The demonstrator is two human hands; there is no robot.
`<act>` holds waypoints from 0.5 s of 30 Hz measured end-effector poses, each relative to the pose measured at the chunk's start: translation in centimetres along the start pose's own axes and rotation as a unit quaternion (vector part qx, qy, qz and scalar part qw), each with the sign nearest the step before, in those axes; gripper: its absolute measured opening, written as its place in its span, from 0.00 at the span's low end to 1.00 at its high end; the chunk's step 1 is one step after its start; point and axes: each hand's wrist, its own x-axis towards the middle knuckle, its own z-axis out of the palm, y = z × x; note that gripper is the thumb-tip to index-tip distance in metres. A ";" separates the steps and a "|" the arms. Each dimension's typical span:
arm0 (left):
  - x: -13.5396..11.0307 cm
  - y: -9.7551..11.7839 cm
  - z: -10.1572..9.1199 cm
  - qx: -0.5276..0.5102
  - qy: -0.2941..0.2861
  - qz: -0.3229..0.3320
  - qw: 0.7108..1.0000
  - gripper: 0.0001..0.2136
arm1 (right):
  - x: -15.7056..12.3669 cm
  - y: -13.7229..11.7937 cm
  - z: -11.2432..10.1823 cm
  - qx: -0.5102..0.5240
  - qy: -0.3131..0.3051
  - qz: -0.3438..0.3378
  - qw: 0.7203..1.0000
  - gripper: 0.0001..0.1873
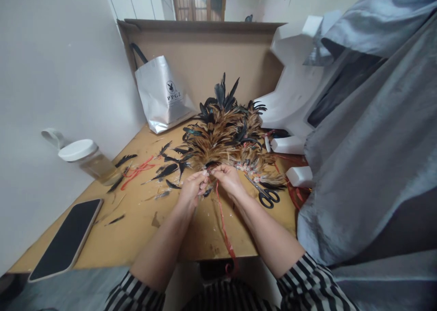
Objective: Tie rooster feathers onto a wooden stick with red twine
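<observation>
My left hand [194, 184] and my right hand [228, 178] meet at the near end of a pile of brown and black feathers [213, 140]. The left fingers are pinched on pale quill ends at the base of the feathers. My right thumb and fingers are closed close beside them, at a dark feather; exactly what they grip is too small to make out. From between the hands a red ribbon [221, 215] runs down over the table's front edge. Black-handled scissors [265, 193] lie right of my right wrist, blades toward the feathers.
Loose black feathers [167, 170] and red ribbon scraps [138, 170] lie left of the pile. Further left are a lidded jar [94, 163] and a phone [66, 240]. A silver bag [164, 94] stands behind. White foam [290, 92] and grey cloth [372, 156] border the right side.
</observation>
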 end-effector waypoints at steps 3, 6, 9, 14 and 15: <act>0.3 -0.2 -0.2 -0.003 0.003 -0.015 1.000 0.16 | -0.1 0.1 -0.2 -0.010 -0.007 -0.002 1.000 0.05; 0.8 -0.5 -0.8 -0.028 -0.014 -0.036 0.999 0.14 | -0.1 0.1 -0.6 -0.035 -0.046 -0.002 0.998 0.07; 1.4 -0.7 -1.4 -0.054 -0.030 -0.085 0.994 0.10 | 0.2 0.1 -1.5 -0.087 -0.084 0.007 0.993 0.08; 2.1 -0.3 -2.1 -0.116 -0.027 -0.125 0.985 0.03 | 1.4 0.3 -3.7 -0.127 -0.028 0.012 0.991 0.10; 2.2 -0.2 -2.2 -0.129 -0.021 -0.125 0.983 0.03 | 1.7 0.4 -4.3 -0.133 -0.004 0.001 0.991 0.11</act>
